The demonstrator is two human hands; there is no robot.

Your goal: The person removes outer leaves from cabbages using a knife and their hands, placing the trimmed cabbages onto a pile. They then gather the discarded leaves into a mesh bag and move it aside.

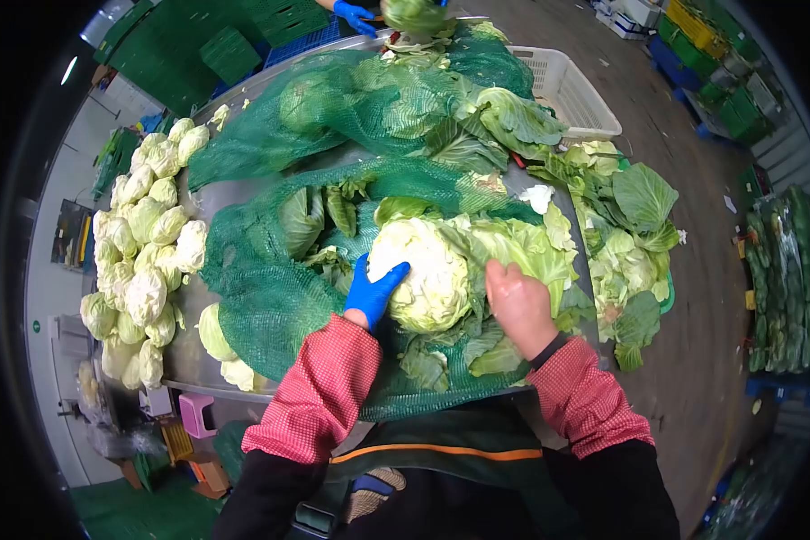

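A pale, partly stripped cabbage (425,274) sits on a green mesh bag (265,270) in the middle of the metal table. My left hand (371,290), in a blue glove, grips its left side with the thumb across the front. My bare right hand (518,301) is closed in a fist just right of the cabbage, over loose green outer leaves (526,252); whatever the fingers hold is hidden. More dark leaves (310,220) lie in the folds of the bag to the left.
Trimmed cabbages (144,243) are heaped at the left. A second mesh bag (306,108) of cabbages lies farther back. Leaves fill a container (668,292) at the right, near a white crate (571,94). Across the table, a co-worker's blue-gloved hand (355,16) is beside another cabbage.
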